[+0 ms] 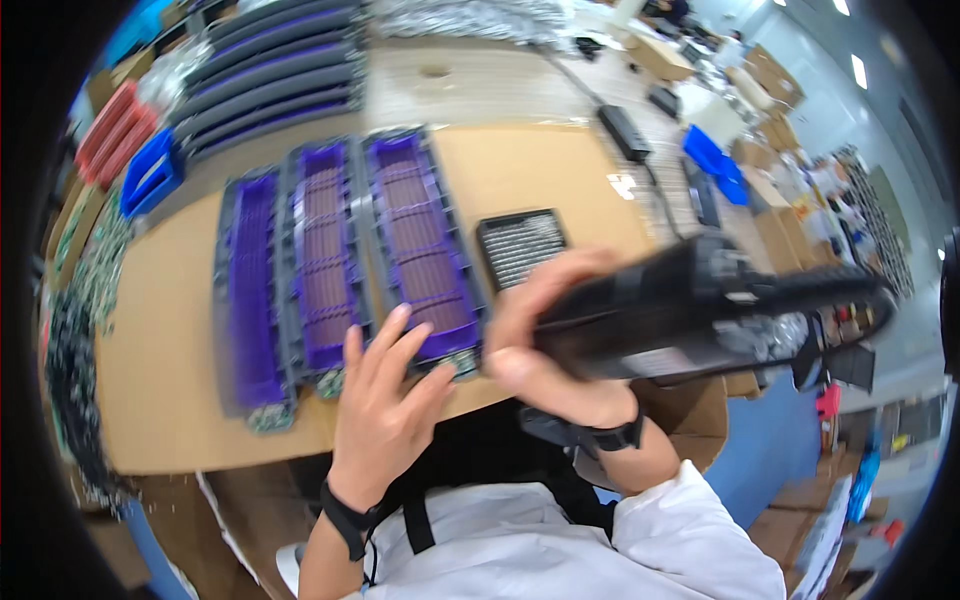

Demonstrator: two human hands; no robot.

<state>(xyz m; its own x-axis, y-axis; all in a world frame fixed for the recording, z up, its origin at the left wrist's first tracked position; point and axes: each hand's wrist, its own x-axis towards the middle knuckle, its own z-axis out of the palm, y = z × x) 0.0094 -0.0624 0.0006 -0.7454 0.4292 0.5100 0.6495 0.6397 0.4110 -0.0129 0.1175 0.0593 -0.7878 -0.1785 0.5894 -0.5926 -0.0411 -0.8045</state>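
Observation:
My right hand [550, 365] is wrapped around a thick black electric screwdriver [655, 310], blurred by motion and held above the right side of the cardboard-covered table. Its tip is hidden. My left hand [385, 415] hovers with spread fingers at the near ends of two long grey housings with purple inner frames, the middle housing [325, 255] and the right housing [415, 225]. Whether the fingertips touch them I cannot tell. A third such housing [255, 290] lies to their left. Small green circuit boards [270, 418] show at the near ends.
A black tray [522, 240] with rows of small silver pieces sits beside the right housing. Beyond it lies a black power adapter [625, 133] with its cable. Several grey housings [270, 75] are stacked at the far left, near a blue bin [152, 175] and red trays [115, 135].

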